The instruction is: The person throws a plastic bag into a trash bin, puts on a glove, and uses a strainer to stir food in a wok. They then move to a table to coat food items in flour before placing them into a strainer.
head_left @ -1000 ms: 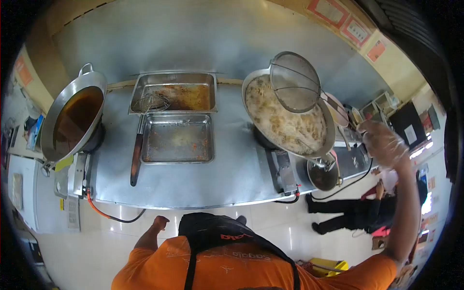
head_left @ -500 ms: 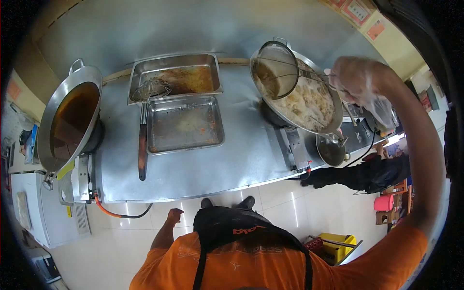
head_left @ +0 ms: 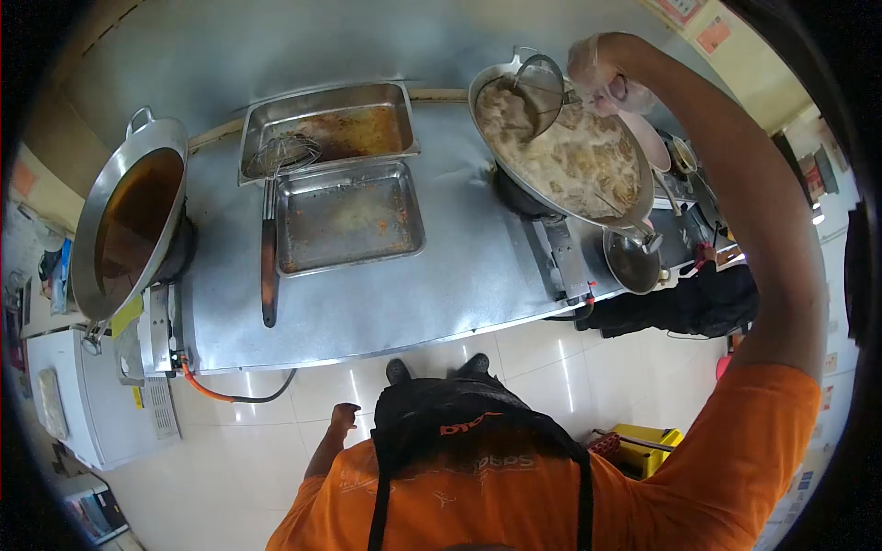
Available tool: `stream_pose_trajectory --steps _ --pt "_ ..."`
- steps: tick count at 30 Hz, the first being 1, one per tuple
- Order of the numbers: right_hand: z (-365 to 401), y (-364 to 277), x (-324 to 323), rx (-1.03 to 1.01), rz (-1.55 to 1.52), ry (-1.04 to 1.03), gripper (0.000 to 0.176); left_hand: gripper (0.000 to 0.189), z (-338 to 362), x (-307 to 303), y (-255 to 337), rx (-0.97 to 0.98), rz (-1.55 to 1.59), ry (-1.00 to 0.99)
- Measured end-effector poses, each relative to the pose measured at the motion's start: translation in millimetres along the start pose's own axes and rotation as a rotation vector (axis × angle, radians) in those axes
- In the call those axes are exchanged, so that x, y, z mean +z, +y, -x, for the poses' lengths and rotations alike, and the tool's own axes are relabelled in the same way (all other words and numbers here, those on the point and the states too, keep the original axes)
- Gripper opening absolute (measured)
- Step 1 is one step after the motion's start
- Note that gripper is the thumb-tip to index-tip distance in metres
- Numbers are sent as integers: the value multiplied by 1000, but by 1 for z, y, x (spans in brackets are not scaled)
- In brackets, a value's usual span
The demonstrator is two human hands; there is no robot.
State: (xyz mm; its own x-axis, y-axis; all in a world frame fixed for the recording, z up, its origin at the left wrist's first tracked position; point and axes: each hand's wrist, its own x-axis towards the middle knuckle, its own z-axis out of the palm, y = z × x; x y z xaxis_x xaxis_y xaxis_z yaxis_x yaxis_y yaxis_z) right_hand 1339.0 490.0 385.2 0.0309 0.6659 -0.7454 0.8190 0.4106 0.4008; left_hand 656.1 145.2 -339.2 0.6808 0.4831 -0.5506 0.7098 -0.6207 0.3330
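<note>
My right hand, in a clear plastic glove, is closed around the handle of a round mesh strainer. The strainer is tilted at the far left side of a large wok of foaming, bubbling oil. Its lower rim seems to meet the foam, though the exact contact is hard to see. Pale pieces show among the bubbles. Low at my side, clear of the counter, my left hand hangs bare, its fingers loosely apart with nothing in them.
A second wok with dark liquid stands left. Between the woks are a stained deep tray, a shallow tray and a whisk. A metal bowl sits right. Another person's dark-clothed arm reaches in nearby.
My right hand has moved left and farther away, taking the strainer from above the wok toward its far edge, more tilted. My left hand stays low, shifting slightly.
</note>
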Motion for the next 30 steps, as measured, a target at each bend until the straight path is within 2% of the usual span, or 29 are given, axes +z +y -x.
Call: stream_pose_trajectory --steps 2,5,7,8,10,11,12,13,15,17,19,20,21,22,23,24,25,27,28,29,30 --pt "12 -4 7 67 -117 22 21 69 -1 -7 -1 61 -8 38" --pt "62 -48 2 219 -147 57 21 66 -17 12 -13 -152 594 44" --pt "73 -38 21 137 -44 183 21 55 -22 12 -11 -246 798 68" --pt "72 -14 50 4 70 296 21 47 -16 -7 0 -291 844 80" --pt "90 -12 62 56 -35 359 21 33 -9 -42 25 -392 959 90" --pt "116 -44 53 239 -256 308 22 28 -4 -64 38 -425 988 94" --pt "129 -55 60 340 -487 298 22 25 1 -78 49 -423 966 95" --pt "143 -67 67 449 -713 312 21 26 -4 -71 46 -280 747 132" --pt "157 -51 104 486 -1185 422 20 26 -11 -45 34 -11 307 195" --pt "175 -41 135 377 -922 444 22 29 -14 -51 51 -126 623 239" --pt "201 -44 159 360 -768 479 28 33 -23 -30 58 -205 647 223" --pt "216 -52 167 376 -696 494 31 40 -27 -42 74 -412 743 76" --pt "225 -53 186 305 -479 578 32 49 -29 -41 83 -134 50 109" --pt "234 -55 205 256 -248 673 33 57 -31 -34 88 -108 72 108" --pt "237 -46 234 109 37 847 32 59 -29 -38 100 -69 19 133" --pt "241 -53 244 152 -132 883 25 59 -25 -64 129 -170 -24 -18" --pt "241 -58 259 193 -303 936 22 60 -30 -45 129 -151 -118 -10" --pt "239 -65 287 261 -580 1027 20 30 -24 -40 150 -270 279 170" --pt "236 -66 300 294 -684 1057 20 21 -13 -59 173 -360 458 188" --pt "235 -68 305 336 -717 1031 20 19 -2 -89 201 -447 633 210" --pt "233 -66 311 357 -761 1014 20 22 7 -104 214 -420 559 208"
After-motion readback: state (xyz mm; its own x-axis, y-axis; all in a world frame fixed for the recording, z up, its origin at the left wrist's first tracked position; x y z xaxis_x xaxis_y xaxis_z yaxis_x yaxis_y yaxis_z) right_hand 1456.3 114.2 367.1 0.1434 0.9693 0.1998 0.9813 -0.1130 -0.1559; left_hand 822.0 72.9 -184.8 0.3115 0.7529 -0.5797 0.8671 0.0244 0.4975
